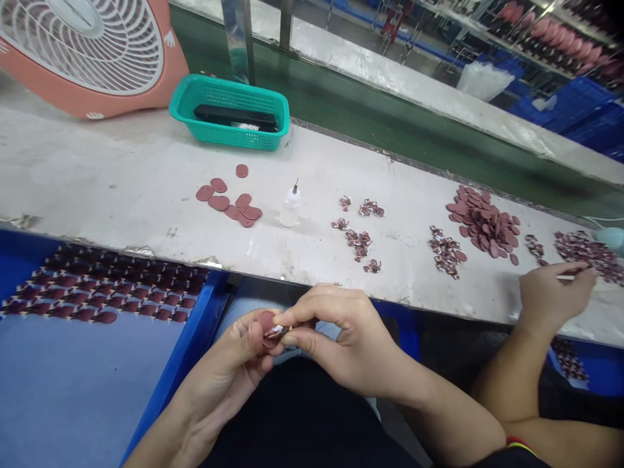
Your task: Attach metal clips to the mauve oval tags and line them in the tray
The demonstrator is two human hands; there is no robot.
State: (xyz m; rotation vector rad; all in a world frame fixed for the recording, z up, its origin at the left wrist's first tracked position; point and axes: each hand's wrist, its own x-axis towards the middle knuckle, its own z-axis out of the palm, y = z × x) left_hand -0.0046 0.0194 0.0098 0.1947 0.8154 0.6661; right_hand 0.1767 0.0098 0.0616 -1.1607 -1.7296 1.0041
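Observation:
My left hand [244, 348] pinches a reddish-brown oval disc [266, 320] between thumb and fingers, just off the table's front edge. Against that disc, my right hand [336, 331] grips a small brown bow-like piece [277, 331] with a whitish part; my fingertips partly hide it. Beyond my hands, a small white bottle with a needle tip [292, 205] stands upright on the table. Loose oval discs [218, 203] lie to its left. Small bow-like pieces [358, 244] are grouped to its right.
A blue tray [97, 377] at lower left holds rows of joined pieces. A teal basket [229, 140] and a pink fan [82, 52] stand at the back left. Piled discs [482, 221] lie on the right. A co-worker's hand [556, 292] is at the far right.

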